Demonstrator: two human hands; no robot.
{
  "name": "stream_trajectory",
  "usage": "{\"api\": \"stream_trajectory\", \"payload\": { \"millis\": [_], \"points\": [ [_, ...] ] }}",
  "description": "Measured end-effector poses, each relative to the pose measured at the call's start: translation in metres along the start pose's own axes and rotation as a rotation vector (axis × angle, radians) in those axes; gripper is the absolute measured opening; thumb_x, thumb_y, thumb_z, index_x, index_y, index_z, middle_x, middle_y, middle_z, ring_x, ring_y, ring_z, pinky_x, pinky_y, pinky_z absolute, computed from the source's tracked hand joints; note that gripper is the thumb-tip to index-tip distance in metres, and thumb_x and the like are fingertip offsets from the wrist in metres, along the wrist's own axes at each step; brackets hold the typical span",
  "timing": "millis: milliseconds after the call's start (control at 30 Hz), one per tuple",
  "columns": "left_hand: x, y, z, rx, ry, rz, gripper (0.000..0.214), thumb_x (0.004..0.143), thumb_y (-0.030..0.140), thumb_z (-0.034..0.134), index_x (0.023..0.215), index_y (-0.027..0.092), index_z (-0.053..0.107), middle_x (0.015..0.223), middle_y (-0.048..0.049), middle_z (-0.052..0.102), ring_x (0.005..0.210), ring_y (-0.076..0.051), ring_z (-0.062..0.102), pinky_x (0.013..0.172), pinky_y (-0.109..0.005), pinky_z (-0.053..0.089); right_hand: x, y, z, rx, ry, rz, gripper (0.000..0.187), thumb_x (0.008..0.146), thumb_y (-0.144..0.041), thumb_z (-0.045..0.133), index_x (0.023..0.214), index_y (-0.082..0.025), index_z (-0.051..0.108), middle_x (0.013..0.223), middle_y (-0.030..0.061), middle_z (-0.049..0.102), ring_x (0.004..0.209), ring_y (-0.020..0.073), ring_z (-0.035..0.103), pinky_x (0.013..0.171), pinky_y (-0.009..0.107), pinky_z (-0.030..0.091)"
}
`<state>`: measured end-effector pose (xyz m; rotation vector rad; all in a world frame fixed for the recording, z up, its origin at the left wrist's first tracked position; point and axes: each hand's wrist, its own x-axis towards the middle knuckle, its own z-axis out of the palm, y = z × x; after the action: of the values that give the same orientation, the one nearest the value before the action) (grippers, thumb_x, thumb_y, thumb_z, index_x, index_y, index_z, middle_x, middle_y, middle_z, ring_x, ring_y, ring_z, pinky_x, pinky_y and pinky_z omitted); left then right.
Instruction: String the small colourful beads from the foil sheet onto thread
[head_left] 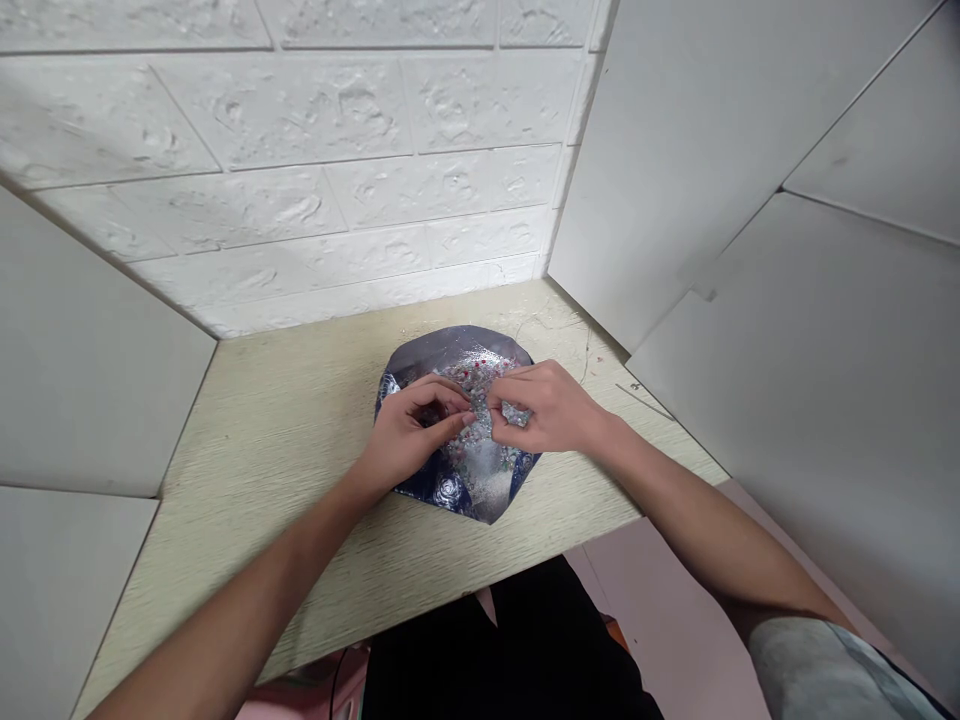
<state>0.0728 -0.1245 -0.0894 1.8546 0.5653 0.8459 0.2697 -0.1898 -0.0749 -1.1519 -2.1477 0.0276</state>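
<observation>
A dark blue, shiny sheet (448,488) with a pale rose-like pattern lies on the wooden tabletop, its edges spread out roundly. Scattered over its middle are many tiny beads (480,455), mostly clear and silvery with some red and pink. Above the beads, my left hand (416,425) has thumb and fingertips brought together in a pinch. My right hand (541,408) faces it, also pinching, with its fingertips a short gap to the right of the left ones. Whatever sits between the fingertips of either hand is too small to make out.
A white brick-textured wall (300,200) stands behind the tabletop (277,450). Pale panels (675,150) close in on the right and left. A thin stick-like piece (645,402) and fine thread (586,350) lie near the right panel. Below the front edge is pink floor (645,590).
</observation>
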Motion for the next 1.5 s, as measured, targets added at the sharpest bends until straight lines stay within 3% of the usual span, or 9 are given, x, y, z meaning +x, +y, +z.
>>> {"api": "stream_trajectory", "payload": {
  "millis": [600,900,1033,1133,1267,1400,1500],
  "points": [
    [0.000,0.002,-0.001,0.000,-0.055,0.022,0.012,0.078,0.027,0.071,0.072,0.018,0.067,0.079,-0.0035,0.066,0.076,-0.017,0.062,0.072,-0.031,0.048,0.001,-0.001,0.002,-0.023,-0.115,0.061,0.017,0.085,-0.027,0.047,0.075,-0.020,0.059,0.057,-0.0046,0.055,0.053,0.0089,0.045,0.054,0.023,0.032],
    [-0.001,0.001,0.000,0.047,-0.115,0.043,0.016,0.082,0.031,0.068,0.073,0.018,0.063,0.077,-0.0031,0.063,0.074,-0.016,0.058,0.071,-0.031,0.046,0.002,-0.001,-0.005,0.042,-0.278,0.052,0.027,0.098,-0.034,0.036,0.088,-0.020,0.058,0.075,-0.0012,0.061,0.067,0.0108,0.052,0.062,0.025,0.034],
    [0.000,0.000,0.000,0.076,-0.127,0.056,0.017,0.082,0.033,0.068,0.074,0.018,0.064,0.080,-0.0035,0.063,0.078,-0.017,0.058,0.074,-0.031,0.045,0.004,-0.002,-0.006,0.051,-0.275,0.045,0.021,0.097,-0.029,0.038,0.088,-0.020,0.055,0.079,-0.0004,0.061,0.072,0.0120,0.053,0.064,0.026,0.036],
    [-0.002,0.000,-0.001,0.065,-0.115,-0.026,0.019,0.084,0.035,0.065,0.076,0.018,0.061,0.076,-0.0016,0.061,0.072,-0.015,0.057,0.068,-0.028,0.045,0.005,-0.002,-0.007,0.030,-0.235,0.069,0.018,0.096,-0.030,0.041,0.089,-0.020,0.055,0.078,0.0002,0.060,0.073,0.0131,0.053,0.062,0.026,0.036],
    [-0.006,0.003,0.000,-0.106,-0.123,-0.090,0.018,0.089,0.036,0.057,0.083,0.020,0.053,0.071,-0.0004,0.063,0.065,-0.014,0.057,0.062,-0.027,0.047,0.005,-0.002,-0.008,-0.011,-0.191,0.120,0.012,0.093,-0.028,0.045,0.091,-0.019,0.054,0.082,0.0015,0.061,0.077,0.0140,0.055,0.061,0.026,0.036],
    [-0.009,0.007,0.001,-0.258,-0.076,-0.018,0.016,0.094,0.034,0.051,0.084,0.022,0.044,0.082,-0.0029,0.071,0.075,-0.018,0.065,0.071,-0.033,0.052,0.005,-0.001,-0.008,-0.073,-0.166,0.163,0.012,0.092,-0.026,0.045,0.093,-0.019,0.055,0.090,0.0026,0.062,0.080,0.0139,0.055,0.058,0.025,0.034],
    [-0.008,0.009,0.005,-0.206,0.084,0.090,0.016,0.094,0.032,0.050,0.084,0.022,0.042,0.117,-0.0076,0.066,0.105,-0.022,0.063,0.091,-0.041,0.049,0.005,-0.001,-0.008,-0.126,-0.169,0.178,0.013,0.091,-0.028,0.045,0.092,-0.019,0.055,0.092,0.0027,0.061,0.078,0.0131,0.054,0.054,0.024,0.032]
  ]
}}
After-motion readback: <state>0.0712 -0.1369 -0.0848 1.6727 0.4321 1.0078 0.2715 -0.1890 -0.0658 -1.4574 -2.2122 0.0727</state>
